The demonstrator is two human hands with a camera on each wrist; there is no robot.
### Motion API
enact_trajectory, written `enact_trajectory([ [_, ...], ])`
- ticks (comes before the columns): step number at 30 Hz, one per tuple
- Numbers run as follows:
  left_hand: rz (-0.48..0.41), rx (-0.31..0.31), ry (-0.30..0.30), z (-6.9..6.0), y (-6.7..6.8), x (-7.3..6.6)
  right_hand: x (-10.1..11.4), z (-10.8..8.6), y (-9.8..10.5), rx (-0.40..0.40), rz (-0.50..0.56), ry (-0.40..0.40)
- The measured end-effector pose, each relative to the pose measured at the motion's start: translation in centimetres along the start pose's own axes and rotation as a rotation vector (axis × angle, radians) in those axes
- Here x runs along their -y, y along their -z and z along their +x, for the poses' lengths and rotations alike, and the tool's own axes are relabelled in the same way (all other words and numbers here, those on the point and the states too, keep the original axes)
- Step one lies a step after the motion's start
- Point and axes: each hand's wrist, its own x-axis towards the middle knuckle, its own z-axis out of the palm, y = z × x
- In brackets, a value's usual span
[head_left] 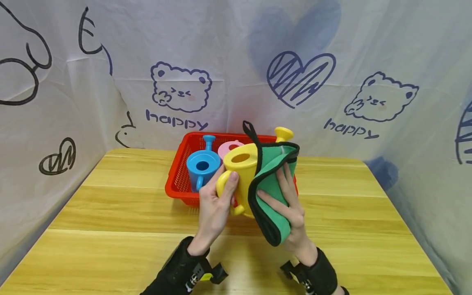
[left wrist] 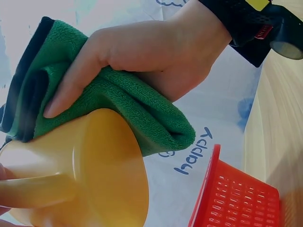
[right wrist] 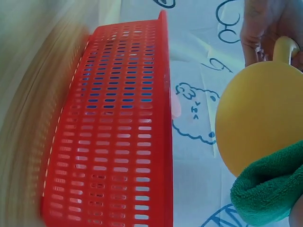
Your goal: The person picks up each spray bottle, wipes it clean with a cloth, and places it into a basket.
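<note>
My left hand (head_left: 215,200) grips the handle of a yellow toy watering can (head_left: 241,168), held up in front of the red basket. Over the can's right side lies a green cloth (head_left: 273,176) with black edging and a loop. My right hand (head_left: 293,209) holds that cloth against the can, fingers spread over it. In the left wrist view the cloth (left wrist: 113,104) is bunched between the right thumb and palm, touching the can (left wrist: 104,165). The right wrist view shows the can's round base (right wrist: 260,118), clear of the basket.
A red plastic basket (head_left: 177,176) stands at the back of the wooden table (head_left: 121,229). Inside it are a blue watering can (head_left: 203,164) and a pink one (head_left: 226,147), partly hidden. A white curtain (head_left: 236,49) with drawings hangs behind and at both sides.
</note>
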Motion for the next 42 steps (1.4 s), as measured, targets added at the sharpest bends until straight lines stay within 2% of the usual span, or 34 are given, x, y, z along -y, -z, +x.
enact_trajectory([
  [2,-0.002,-0.011,0.011,0.04,0.06,0.00,-0.06,0.01,-0.02,0.015,-0.034,0.026],
  [7,-0.004,-0.038,0.031,0.19,0.31,-0.01,-0.08,0.06,-0.32,0.075,-0.205,0.174],
  [10,0.009,-0.045,0.029,0.22,0.40,-0.01,0.06,0.05,-0.44,0.100,-0.256,0.214],
  [16,-0.007,-0.018,0.007,0.20,0.30,-0.08,0.04,0.10,-0.62,0.055,-0.237,0.195],
  [23,-0.010,0.005,0.009,0.05,0.07,-0.01,0.16,0.21,-0.37,-0.027,-0.038,-0.001],
  [26,-0.011,0.005,0.017,0.02,0.05,-0.04,0.18,0.24,-0.17,-0.023,-0.010,-0.035],
  [28,-0.011,0.001,0.015,0.05,0.06,-0.06,0.14,0.27,-0.15,-0.006,-0.047,-0.005],
  [35,-0.011,-0.014,-0.010,0.19,0.16,0.01,0.05,0.41,-0.46,0.064,-0.240,0.188],
  [39,0.002,-0.015,-0.013,0.16,0.17,-0.06,0.14,0.32,-0.55,0.068,-0.265,0.203],
  [42,0.015,-0.002,-0.013,0.12,0.12,-0.08,0.18,0.27,-0.66,0.046,-0.234,0.168],
])
